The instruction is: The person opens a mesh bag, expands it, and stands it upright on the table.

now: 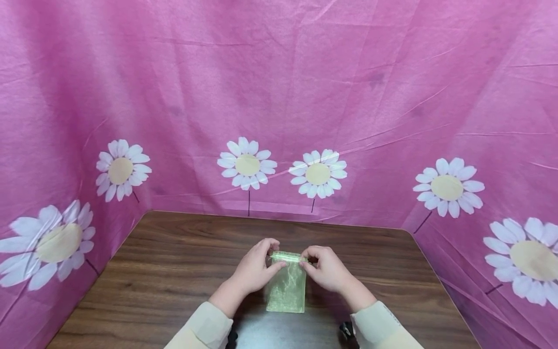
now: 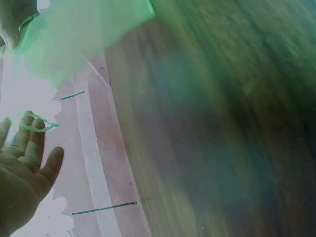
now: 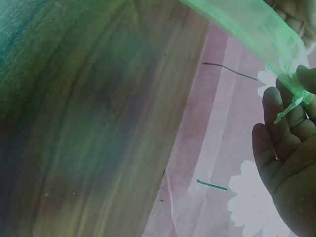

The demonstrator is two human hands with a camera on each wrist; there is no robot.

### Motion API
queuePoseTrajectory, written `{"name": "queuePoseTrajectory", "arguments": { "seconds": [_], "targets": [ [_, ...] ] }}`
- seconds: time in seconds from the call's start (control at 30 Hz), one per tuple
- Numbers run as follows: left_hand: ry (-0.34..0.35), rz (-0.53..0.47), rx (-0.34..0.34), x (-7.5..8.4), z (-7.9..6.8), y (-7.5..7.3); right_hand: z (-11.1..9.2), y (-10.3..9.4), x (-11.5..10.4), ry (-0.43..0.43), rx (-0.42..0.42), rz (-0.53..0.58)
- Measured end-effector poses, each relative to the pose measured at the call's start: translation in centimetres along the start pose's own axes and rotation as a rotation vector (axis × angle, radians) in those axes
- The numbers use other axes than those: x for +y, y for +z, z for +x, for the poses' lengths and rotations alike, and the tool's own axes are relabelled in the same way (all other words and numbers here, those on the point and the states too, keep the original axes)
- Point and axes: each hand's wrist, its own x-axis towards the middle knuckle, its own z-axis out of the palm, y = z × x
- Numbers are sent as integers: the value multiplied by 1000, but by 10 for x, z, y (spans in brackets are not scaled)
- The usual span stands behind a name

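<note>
A sheer green drawstring organza pouch (image 1: pixel 285 288) hangs upright above the table, its gathered top edge uppermost. My left hand (image 1: pixel 257 266) holds its top left part, thumb lying across the front and fingers behind. At the top right corner, my right hand (image 1: pixel 329 269) pinches the pouch between thumb and forefinger. In the left wrist view, a thin green cord (image 2: pixel 42 123) loops by the fingertips of my left hand (image 2: pixel 24 182). A knotted cord end (image 3: pixel 289 108) dangles at the pouch's corner over the fingers of my right hand (image 3: pixel 296 163). Nothing shows inside the pouch.
Both hands work over a dark wood-grain table (image 1: pixel 174 271). Pink cloth (image 1: pixel 279 87) printed with white daisies surrounds its back and sides. Black straps (image 1: pixel 347 330) show beneath the cream sleeves (image 1: pixel 209 325) near the front.
</note>
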Motion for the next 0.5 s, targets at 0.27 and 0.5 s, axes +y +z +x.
{"name": "queuePoseTrajectory", "arguments": {
  "seconds": [0.27, 0.5],
  "targets": [
    [-82, -96, -28, 2, 6, 0, 1, -3, 0, -25, 16, 58],
    [-113, -234, 37, 3, 6, 1, 3, -4, -3, 67, 56, 80]
  ]
}}
